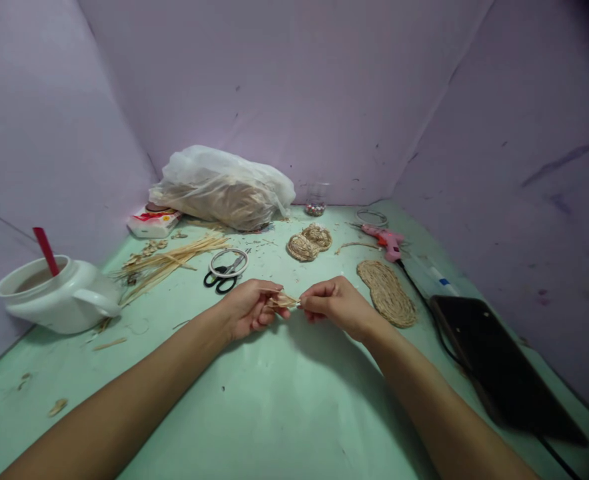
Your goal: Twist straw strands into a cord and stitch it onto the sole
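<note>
My left hand (254, 311) is closed around a small bunch of pale straw strands (285, 301), palm turned partly up. At the bunch's right end, my right hand (333, 307) pinches its tip, where a tiny whitish bit shows between thumb and fingers. Beyond my hands lies a small figure-eight piece of coiled straw (310, 243). A larger sole-shaped woven straw piece (387, 293) rests just right of my right hand. Black-handled scissors (219, 283) lie left of my left hand, with a pale ring (228, 253) on top of them.
Loose straw (174, 257) and a filled plastic bag (224, 190) lie at the back left, beside a small box (153, 222). A white pot (74, 293) of brown liquid stands left. On the right are a pink glue gun (387, 241), its cord and a black phone (504, 367).
</note>
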The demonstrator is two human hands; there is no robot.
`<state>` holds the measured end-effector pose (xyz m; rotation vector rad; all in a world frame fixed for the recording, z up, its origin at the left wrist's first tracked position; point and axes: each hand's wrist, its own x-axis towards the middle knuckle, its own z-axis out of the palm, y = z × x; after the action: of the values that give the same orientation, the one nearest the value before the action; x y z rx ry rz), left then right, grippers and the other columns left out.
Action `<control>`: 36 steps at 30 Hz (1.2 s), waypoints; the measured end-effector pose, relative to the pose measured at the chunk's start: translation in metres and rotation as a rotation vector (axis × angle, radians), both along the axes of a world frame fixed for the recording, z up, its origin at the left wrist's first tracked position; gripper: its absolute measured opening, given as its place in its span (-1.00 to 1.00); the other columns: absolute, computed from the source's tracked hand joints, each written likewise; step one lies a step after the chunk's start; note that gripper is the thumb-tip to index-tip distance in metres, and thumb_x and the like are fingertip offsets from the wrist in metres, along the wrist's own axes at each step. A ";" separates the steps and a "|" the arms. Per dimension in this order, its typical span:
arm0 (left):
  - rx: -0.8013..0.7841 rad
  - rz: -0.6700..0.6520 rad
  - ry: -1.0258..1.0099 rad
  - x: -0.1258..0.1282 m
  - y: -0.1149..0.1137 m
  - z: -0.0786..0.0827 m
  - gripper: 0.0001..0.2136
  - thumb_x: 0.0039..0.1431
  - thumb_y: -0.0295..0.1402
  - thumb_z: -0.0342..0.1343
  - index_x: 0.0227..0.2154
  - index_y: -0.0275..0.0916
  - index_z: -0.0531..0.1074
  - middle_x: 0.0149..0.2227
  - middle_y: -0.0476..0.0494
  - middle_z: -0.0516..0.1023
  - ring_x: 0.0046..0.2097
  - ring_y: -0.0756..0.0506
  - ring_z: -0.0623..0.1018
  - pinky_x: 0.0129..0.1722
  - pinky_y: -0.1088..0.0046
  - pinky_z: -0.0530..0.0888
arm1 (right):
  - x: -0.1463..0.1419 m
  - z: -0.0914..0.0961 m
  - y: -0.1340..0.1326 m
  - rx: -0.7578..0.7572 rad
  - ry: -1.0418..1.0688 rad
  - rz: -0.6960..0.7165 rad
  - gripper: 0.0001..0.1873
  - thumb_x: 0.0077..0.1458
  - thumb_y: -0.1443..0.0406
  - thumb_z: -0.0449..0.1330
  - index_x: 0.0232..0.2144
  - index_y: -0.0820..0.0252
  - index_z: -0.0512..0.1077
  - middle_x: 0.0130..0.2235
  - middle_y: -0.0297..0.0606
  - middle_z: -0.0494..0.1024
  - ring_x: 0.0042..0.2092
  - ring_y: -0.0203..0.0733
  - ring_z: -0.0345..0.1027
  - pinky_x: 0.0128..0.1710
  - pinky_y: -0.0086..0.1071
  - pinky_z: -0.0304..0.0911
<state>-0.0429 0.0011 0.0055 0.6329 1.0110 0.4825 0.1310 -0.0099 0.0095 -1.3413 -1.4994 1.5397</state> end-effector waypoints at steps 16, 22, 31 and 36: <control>0.528 0.104 0.115 0.015 -0.020 -0.002 -0.77 -0.23 -0.47 0.15 -0.39 -0.34 0.39 -0.60 0.04 0.36 -0.71 0.16 0.23 -0.77 0.66 0.08 | -0.004 0.005 0.000 -0.143 0.207 -0.200 -0.95 -0.34 0.38 0.19 -0.70 0.30 0.43 -0.73 -0.39 0.35 -0.69 -0.44 0.11 -0.64 -0.48 0.15; 0.495 0.340 0.316 0.009 -0.010 0.004 -0.83 -0.30 -0.52 0.07 -0.50 -0.34 0.37 -0.63 0.04 0.36 -0.69 0.14 0.22 -0.75 0.63 0.07 | -0.002 0.003 -0.002 0.040 -0.032 -0.076 -0.89 -0.24 0.35 0.14 -0.63 0.30 0.45 -0.69 -0.39 0.34 -0.64 -0.39 0.15 -0.59 -0.47 0.10; 0.819 -0.159 0.724 -0.001 -0.021 0.015 -0.81 -0.23 -0.32 0.11 -0.54 -0.31 0.52 -0.61 -0.03 0.45 -0.54 0.02 0.34 -0.54 0.53 0.23 | -0.006 0.007 -0.014 0.681 -0.588 0.330 -0.73 -0.08 0.44 0.00 -0.40 0.25 0.49 -0.43 -0.24 0.52 -0.42 -0.30 0.29 -0.43 -0.48 0.06; 0.901 -0.120 0.832 0.002 -0.023 0.005 -0.85 -0.21 -0.37 0.04 -0.63 -0.31 0.48 -0.64 -0.05 0.43 -0.54 0.00 0.34 -0.54 0.51 0.22 | -0.003 0.008 -0.013 0.667 -0.669 0.373 -0.75 -0.07 0.41 0.02 -0.37 0.17 0.46 -0.39 -0.27 0.53 -0.39 -0.28 0.31 -0.45 -0.49 0.02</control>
<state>-0.0408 -0.0214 0.0106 1.7892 1.5107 0.5751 0.1284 -0.0233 0.0172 -1.2453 -2.5001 0.6313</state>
